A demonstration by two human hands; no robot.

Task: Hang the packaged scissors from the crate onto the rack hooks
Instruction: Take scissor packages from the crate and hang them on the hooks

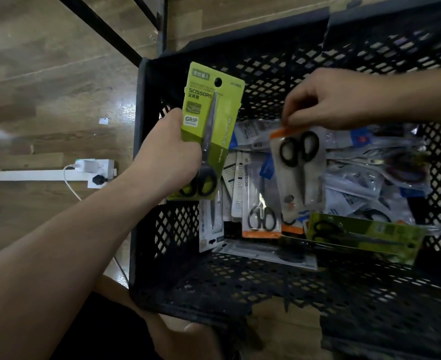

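Observation:
A black lattice crate (240, 279) on the floor holds several packaged scissors. My left hand (167, 157) grips a green-carded pack of scissors (211, 110) upright over the crate's left wall, its hang hole at the top. My right hand (336, 102) pinches the orange top edge of a clear pack of black-handled scissors (299, 165), which hangs above the pile. Another green pack (364, 235) lies flat at the crate's near right. An orange-edged pack (261, 203) lies in the middle.
A black rack leg and bars (159, 24) stand beyond the crate at the top left. A white power strip with a charger and cable (94, 170) lies on the wooden floor to the left. My knee (177, 331) is just in front of the crate.

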